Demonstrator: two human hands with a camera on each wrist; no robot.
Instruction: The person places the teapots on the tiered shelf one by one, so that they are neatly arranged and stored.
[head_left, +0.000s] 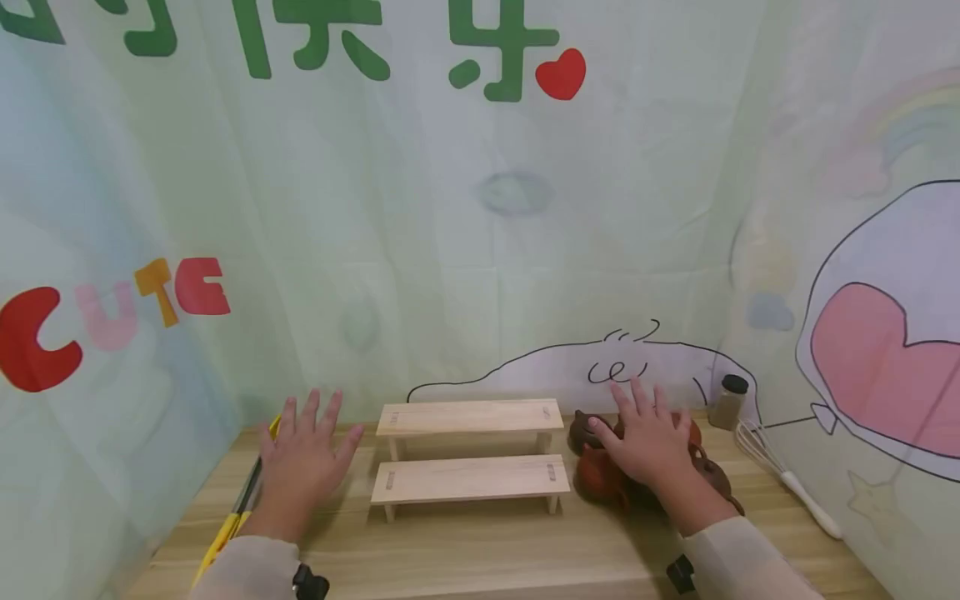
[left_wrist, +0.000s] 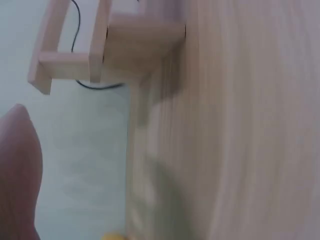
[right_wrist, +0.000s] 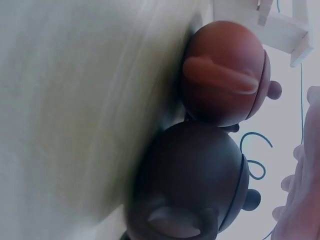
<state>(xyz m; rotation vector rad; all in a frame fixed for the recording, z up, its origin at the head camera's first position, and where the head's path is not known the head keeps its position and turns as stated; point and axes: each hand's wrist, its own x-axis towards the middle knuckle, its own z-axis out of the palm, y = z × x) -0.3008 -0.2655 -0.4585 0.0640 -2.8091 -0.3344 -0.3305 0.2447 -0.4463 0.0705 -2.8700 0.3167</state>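
My left hand [head_left: 303, 458] is held over the table's left side, fingers spread and holding nothing. Beneath and beside it lies a long tool with yellow handles [head_left: 220, 537], partly covered by the hand and sleeve. Above a cluster of small clay teapots hovers my right hand [head_left: 651, 442], its fingers also spread and its grasp empty. A reddish-brown teapot [right_wrist: 220, 65] and a dark brown teapot [right_wrist: 190, 165] stand side by side in the right wrist view. The hand hides part of the cluster in the head view.
Between the hands stand two low wooden risers, the back riser [head_left: 468, 417] and the front riser [head_left: 471, 479]. At the right are a dark-lidded jar [head_left: 727, 404] and a white-handled whisk [head_left: 795, 483]. A printed curtain [head_left: 495, 275] hangs behind the table [head_left: 480, 550].
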